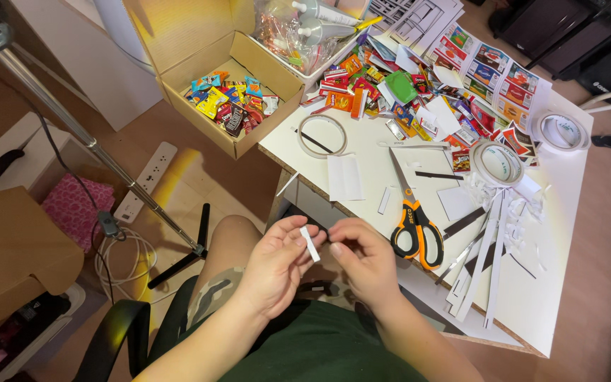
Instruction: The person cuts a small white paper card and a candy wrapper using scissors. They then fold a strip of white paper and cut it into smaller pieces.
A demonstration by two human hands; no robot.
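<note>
Down over the lap, the left hand (274,265) and right hand (368,260) meet just short of the worktop (567,283) edge, and between them is a small white paper strip (310,243). The left grip is closed lightly on it, thumb and fingertips pinching its lower part so it stands tilted; the right grip is curled nearly shut with its fingertips beside the strip, though whether they actually touch it is hard to tell. Holding it up close like this likely keeps so small a piece steady for fine handling. Just beyond the right grip lie orange-handled scissors (413,216), blades pointing away, within easy reach. Farther out from both grips sit a thin tape ring (322,136), a fuller tape roll (496,163) and a heap of small colourful printed packets (390,85), with long white offcuts (486,262) to the right. Beyond the left grip an open cardboard box (231,92) holds more packets. The right palm is turned away, the box top is cut off, and the packet prints are too small to make out.
</note>
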